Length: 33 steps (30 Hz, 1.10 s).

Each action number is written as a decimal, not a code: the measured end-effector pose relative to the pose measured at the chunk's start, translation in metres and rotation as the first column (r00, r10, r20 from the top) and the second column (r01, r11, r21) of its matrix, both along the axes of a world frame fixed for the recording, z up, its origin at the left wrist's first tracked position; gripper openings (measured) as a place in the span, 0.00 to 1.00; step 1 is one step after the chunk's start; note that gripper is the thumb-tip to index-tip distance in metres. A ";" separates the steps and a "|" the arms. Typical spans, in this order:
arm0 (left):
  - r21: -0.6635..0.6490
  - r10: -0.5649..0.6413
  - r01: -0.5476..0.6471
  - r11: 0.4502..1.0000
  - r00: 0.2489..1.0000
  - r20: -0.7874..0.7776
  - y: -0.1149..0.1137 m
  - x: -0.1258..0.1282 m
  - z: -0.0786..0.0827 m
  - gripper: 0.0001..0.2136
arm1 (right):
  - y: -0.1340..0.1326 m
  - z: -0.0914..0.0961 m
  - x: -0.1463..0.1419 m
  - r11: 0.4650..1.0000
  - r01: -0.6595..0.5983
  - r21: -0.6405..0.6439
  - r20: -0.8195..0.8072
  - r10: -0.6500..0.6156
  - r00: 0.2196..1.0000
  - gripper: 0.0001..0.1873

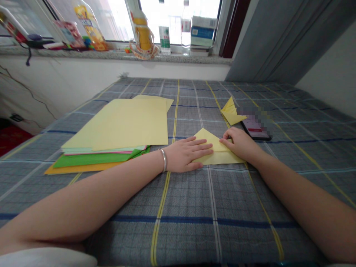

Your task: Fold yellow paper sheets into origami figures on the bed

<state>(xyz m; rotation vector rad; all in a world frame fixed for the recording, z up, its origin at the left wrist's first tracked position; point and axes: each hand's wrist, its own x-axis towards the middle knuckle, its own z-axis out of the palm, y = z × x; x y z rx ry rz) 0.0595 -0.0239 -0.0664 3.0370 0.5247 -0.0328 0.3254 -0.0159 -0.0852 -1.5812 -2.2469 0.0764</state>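
Observation:
A yellow sheet of paper (222,158) lies in front of me, folded to a point at its far side, with a flat strip along the near edge. My left hand (186,154) rests flat on its left part, fingers stretched out; a silver bracelet (164,160) circles that wrist. At the paper's right side my right hand (240,142) has thumb and fingers pinched together on the folded layer. Just beyond it sits a folded yellow paper piece (233,113), touching a phone (257,128).
To the left lies a stack of coloured paper (125,122), yellow on top, green and orange below. A checked cloth (183,211) covers the surface. Bottles, a tube (164,39) and boxes (203,33) stand along the windowsill (105,55) at the back.

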 end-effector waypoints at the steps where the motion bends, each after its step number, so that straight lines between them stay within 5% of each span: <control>1: -0.003 0.000 0.000 1.000 1.000 0.003 0.000 0.000 0.000 0.26 | -0.001 0.001 -0.001 1.000 -0.002 0.012 0.018 0.002 1.000 0.09; 6: -0.017 0.002 -0.001 1.000 1.000 0.016 0.000 0.001 -0.001 0.26 | -0.013 0.012 -0.007 0.962 -0.203 0.185 0.138 0.179 0.974 0.06; 11: -0.046 0.024 -0.024 0.999 1.000 0.004 0.000 0.001 0.000 0.28 | -0.030 0.020 -0.012 0.889 -0.455 0.055 0.208 0.436 0.876 0.12; 33: -0.077 0.034 -0.030 0.997 0.998 0.054 0.001 0.001 0.000 0.25 | -0.035 0.030 -0.009 0.857 -0.512 0.063 0.331 0.466 0.820 0.14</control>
